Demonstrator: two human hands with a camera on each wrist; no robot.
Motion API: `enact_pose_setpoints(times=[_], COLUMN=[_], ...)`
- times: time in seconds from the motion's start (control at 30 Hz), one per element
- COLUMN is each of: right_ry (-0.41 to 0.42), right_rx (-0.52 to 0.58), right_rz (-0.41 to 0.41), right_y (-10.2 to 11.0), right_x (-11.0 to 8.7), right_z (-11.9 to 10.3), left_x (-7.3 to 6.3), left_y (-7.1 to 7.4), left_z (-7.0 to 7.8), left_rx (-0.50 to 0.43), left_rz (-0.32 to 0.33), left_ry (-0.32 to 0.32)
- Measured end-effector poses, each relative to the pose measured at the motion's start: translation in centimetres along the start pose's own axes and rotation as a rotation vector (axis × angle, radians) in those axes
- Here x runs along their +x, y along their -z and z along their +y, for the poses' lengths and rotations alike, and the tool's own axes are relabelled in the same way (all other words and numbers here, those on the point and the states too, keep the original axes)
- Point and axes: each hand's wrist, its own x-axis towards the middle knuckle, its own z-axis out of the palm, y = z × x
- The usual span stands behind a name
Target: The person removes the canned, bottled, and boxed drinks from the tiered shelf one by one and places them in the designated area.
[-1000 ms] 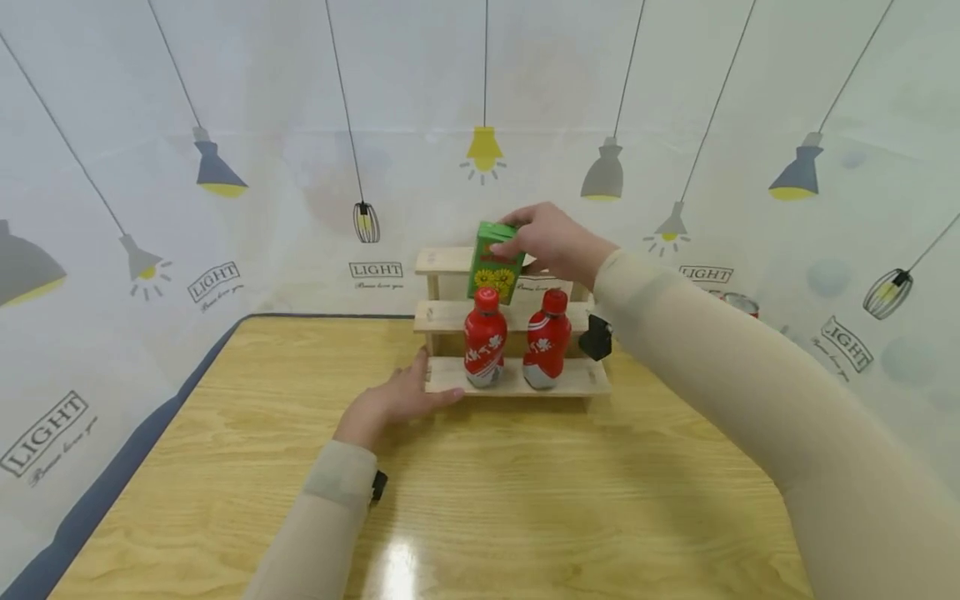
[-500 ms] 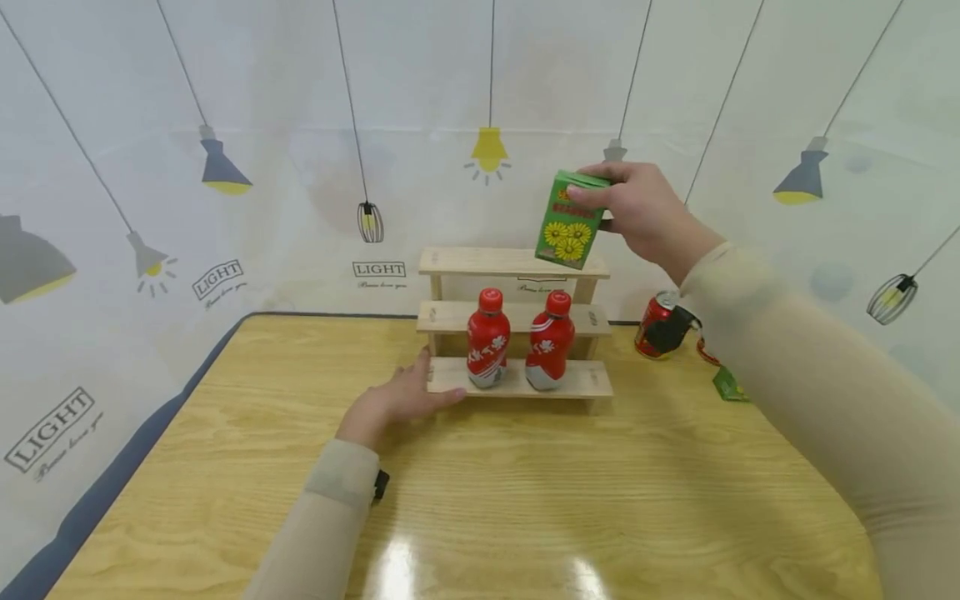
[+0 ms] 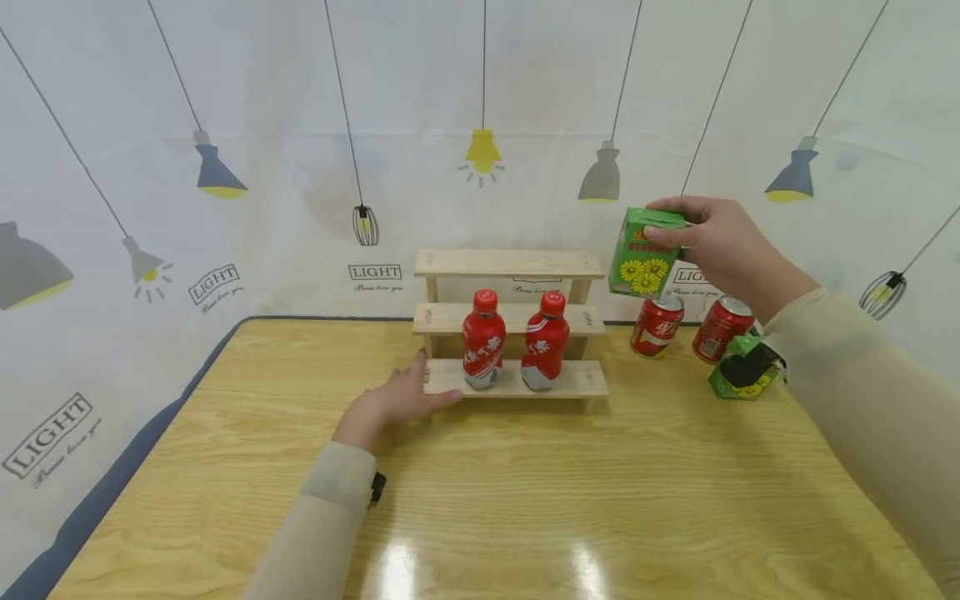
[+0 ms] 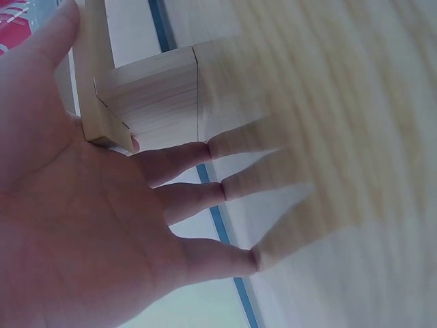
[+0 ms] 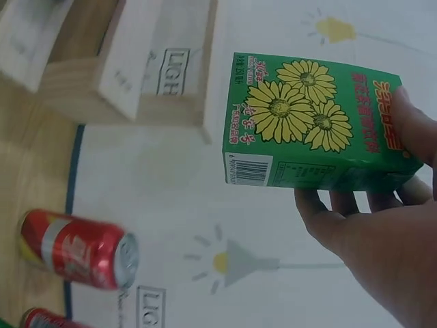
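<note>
A green chrysanthemum-drink carton [image 3: 643, 254], printed with three yellow flowers, is in the air to the right of the shelf, tilted slightly. The right hand [image 3: 723, 242] grasps it near its top end, with the thumb on the front face and the fingers on the far side. In the right wrist view a barcode shows on the carton's white lower patch.

Below the carton, a red drink can [image 3: 657, 327] stands on the wooden surface [image 3: 480, 483]. A second red can [image 3: 722, 329] is just to its right. Near that is another green carton [image 3: 726, 385], partly hidden behind a black device at the right sleeve [image 3: 862, 400], so how it rests is hard to tell.

To the left is the three-tier wooden shelf [image 3: 510, 263]. On its lowest board two red bottles with red caps stand upright and apart, the left bottle [image 3: 483, 342] and the right bottle [image 3: 545, 342].

The left hand [image 3: 393, 400] is spread and not clenched. Its thumb lies along the front of the lowest board at the left end, and several fingertips touch the surface. Behind everything hangs a pale backdrop [image 3: 300, 167] printed with lamps.
</note>
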Motion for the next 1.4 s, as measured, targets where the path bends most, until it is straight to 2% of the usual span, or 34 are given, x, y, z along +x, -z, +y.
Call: enact_pose_setpoints(times=[0.4,0.6,0.87,1.13,1.4], right_ry=[-0.057,-0.060,-0.087,-0.069,-0.104], right_rx=[-0.179,-0.302,-0.197,-0.006,-0.003], right_rz=[-0.009,-0.035,-0.052,-0.100,-0.151], right_y=[2.8,3.3,3.3,2.9,2.5], right_x=[-1.3,-1.6,-2.1,-2.3,-2.4], right_z=[8.2,11.0,14.6,17.0,18.6], left_x=[0.4,0.1,0.5,0.4,0.5], left_y=[-0.2,-0.1,-0.4,-0.4,-0.5], left_z=[-0.2,-0.1,-0.5,-0.4,-0.5], left_rx=[-0.007,-0.017,-0.012,0.003,0.008], left_rz=[0.013,0.016,0.029,0.023,0.030], left_ry=[-0.013,-0.013,-0.023,-0.021,-0.015])
